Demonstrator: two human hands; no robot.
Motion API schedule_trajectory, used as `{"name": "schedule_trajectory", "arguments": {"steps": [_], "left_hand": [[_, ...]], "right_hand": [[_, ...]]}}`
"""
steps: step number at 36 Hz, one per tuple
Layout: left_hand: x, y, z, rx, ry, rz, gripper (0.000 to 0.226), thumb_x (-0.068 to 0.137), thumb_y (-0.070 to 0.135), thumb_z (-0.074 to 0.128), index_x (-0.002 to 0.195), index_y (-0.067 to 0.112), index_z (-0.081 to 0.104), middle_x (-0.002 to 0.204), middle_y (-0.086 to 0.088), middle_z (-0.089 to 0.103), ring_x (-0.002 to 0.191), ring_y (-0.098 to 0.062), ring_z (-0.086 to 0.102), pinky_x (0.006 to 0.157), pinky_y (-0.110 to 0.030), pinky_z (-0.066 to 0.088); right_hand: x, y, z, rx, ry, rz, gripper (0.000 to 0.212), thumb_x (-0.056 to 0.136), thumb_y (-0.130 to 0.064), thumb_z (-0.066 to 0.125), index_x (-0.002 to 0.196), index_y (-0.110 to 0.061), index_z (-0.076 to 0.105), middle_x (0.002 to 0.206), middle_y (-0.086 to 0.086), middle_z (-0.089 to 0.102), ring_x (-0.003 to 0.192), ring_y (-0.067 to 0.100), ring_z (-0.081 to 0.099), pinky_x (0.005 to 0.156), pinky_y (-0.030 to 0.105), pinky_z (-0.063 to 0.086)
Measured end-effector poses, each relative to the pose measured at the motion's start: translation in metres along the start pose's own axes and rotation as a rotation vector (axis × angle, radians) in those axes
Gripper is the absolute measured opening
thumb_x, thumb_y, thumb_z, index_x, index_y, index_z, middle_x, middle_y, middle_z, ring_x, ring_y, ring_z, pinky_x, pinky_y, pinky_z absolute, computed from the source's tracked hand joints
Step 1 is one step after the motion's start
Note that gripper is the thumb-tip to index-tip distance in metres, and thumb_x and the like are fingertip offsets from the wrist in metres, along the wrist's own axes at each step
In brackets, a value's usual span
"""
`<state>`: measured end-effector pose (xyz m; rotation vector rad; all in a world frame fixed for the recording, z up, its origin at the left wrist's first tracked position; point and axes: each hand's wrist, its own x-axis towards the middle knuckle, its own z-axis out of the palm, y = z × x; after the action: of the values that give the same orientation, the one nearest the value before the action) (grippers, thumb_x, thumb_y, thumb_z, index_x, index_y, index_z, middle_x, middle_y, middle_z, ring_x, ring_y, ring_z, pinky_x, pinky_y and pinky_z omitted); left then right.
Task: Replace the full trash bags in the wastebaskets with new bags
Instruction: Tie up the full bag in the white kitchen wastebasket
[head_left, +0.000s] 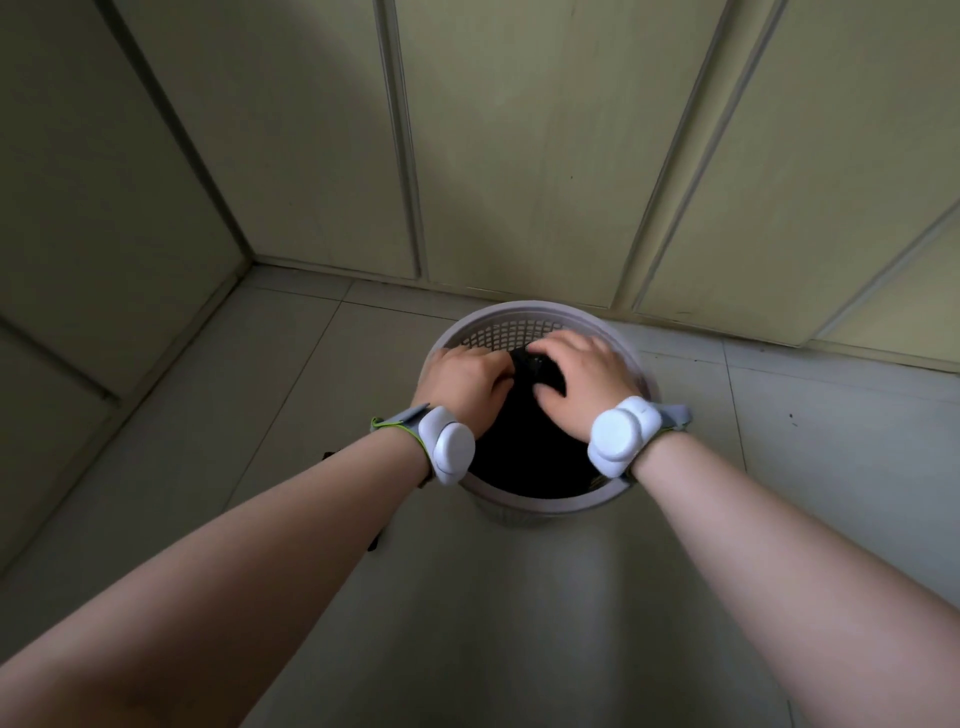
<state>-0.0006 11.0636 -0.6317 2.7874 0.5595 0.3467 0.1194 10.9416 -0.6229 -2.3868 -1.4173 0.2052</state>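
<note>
Panelling (156, 182) closes the left side and meets the floor (234, 415) at its far left corner. Rightward along the floor's far edge stands the wastebasket (498, 332), a pale round bin with mesh walls, just before the foot of the far wall.

The left hand (464, 382) reaches in over the basket's left rim, with a white left wrist device (448, 442) strapped behind it. Its fingers (493, 371) are curled inward and pinch the gathered top of the trash bag (519, 447). The black bag fills the basket's mouth from the near rim up to that bunch, which sits past the middle, toward the far rim.

Over the right rim comes the right hand (584, 382), wearing a right wrist device (621, 434). Its fingers are bent over the same bunch and appear to clutch it, though blur hides how firmly.

The bunch lies between the two sets of fingertips and touches both, so neither hand is nearer. The bag's long axis runs straight down into the basket. The lift therefore probably has to go straight up along that axis, since a sideways pull could tip so light a bin. The full bag is not yet out, and no new bag is in view.
</note>
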Motion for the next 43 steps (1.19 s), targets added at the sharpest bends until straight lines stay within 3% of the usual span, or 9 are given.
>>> {"name": "schedule_trajectory", "arguments": {"steps": [5,8,12,21,27,33,37,40,43], "left_hand": [[-0.004,-0.002,-0.004,-0.038,0.026,0.020,0.024,0.082,0.031,0.046,0.091,0.017,0.064,0.091,-0.004,0.068,0.091,-0.030,0.059,0.080,-0.033,0.036],[-0.007,-0.005,-0.004,-0.059,0.038,0.015,0.015,0.085,0.025,0.056,0.094,0.018,0.065,0.094,-0.003,0.066,0.093,-0.028,0.058,0.083,-0.032,0.035],[-0.010,-0.012,-0.002,-0.041,0.031,-0.050,0.025,0.086,0.031,0.056,0.108,0.021,0.062,0.108,-0.002,0.060,0.106,-0.026,0.052,0.090,-0.034,0.034],[-0.011,-0.017,-0.003,-0.104,0.017,-0.133,0.045,0.089,0.038,0.053,0.130,0.021,0.050,0.133,-0.004,0.049,0.121,-0.029,0.044,0.102,-0.038,0.036],[-0.001,-0.004,-0.012,-0.262,0.114,-0.146,0.073,0.080,0.059,0.023,0.138,0.018,0.041,0.134,-0.010,0.047,0.123,-0.028,0.043,0.103,-0.034,0.034],[0.013,0.029,-0.030,-0.450,0.202,-0.058,0.083,0.078,0.067,0.034,0.144,0.017,0.030,0.141,-0.003,0.041,0.130,-0.016,0.036,0.104,-0.020,0.026],[0.027,0.060,-0.043,-0.505,0.274,0.047,0.090,0.073,0.065,0.049,0.143,0.011,0.029,0.139,-0.007,0.039,0.131,-0.015,0.034,0.109,-0.018,0.022],[0.038,0.088,-0.048,-0.540,0.334,0.090,0.089,0.074,0.061,0.053,0.142,0.010,0.030,0.138,-0.009,0.040,0.130,-0.015,0.034,0.110,-0.019,0.023],[0.054,0.124,-0.047,-0.565,0.354,0.137,0.085,0.076,0.055,0.052,0.142,0.008,0.029,0.136,-0.010,0.039,0.127,-0.013,0.033,0.107,-0.009,0.018]], "right_hand": [[-0.002,-0.011,0.016,-0.190,-0.203,-0.006,0.052,0.082,-0.025,0.059,0.132,-0.027,0.045,0.126,0.002,0.048,0.114,0.028,0.044,0.096,0.039,0.040],[-0.003,-0.009,0.015,-0.156,-0.140,-0.001,0.040,0.084,-0.009,0.048,0.122,-0.020,0.054,0.116,0.007,0.052,0.109,0.031,0.046,0.089,0.037,0.042],[0.000,-0.005,0.011,-0.038,-0.066,0.038,0.044,0.080,0.002,0.046,0.116,-0.017,0.061,0.113,0.009,0.058,0.111,0.033,0.048,0.088,0.036,0.044],[0.009,-0.009,-0.018,0.042,0.253,-0.015,0.045,0.071,0.012,0.045,0.098,-0.014,0.069,0.100,0.009,0.063,0.099,0.033,0.055,0.076,0.034,0.044],[0.011,-0.012,-0.063,0.127,0.484,-0.082,0.038,0.067,0.012,0.050,0.087,-0.012,0.071,0.085,0.010,0.065,0.081,0.034,0.060,0.066,0.038,0.049],[0.005,-0.003,-0.114,0.158,0.690,-0.098,0.035,0.067,0.009,0.052,0.086,-0.013,0.072,0.083,0.006,0.067,0.076,0.023,0.061,0.068,0.029,0.046],[-0.006,0.004,-0.154,0.163,0.779,-0.091,0.034,0.067,0.007,0.053,0.087,-0.011,0.073,0.080,-0.002,0.064,0.072,0.003,0.050,0.067,0.006,0.036],[-0.017,0.012,-0.183,0.159,0.831,-0.096,0.034,0.068,0.006,0.052,0.088,-0.011,0.073,0.083,0.002,0.066,0.075,0.007,0.055,0.070,0.009,0.039],[-0.032,0.025,-0.212,0.163,0.893,-0.073,0.035,0.067,0.004,0.050,0.087,-0.013,0.073,0.081,-0.004,0.061,0.075,0.002,0.052,0.071,0.010,0.039]]}}
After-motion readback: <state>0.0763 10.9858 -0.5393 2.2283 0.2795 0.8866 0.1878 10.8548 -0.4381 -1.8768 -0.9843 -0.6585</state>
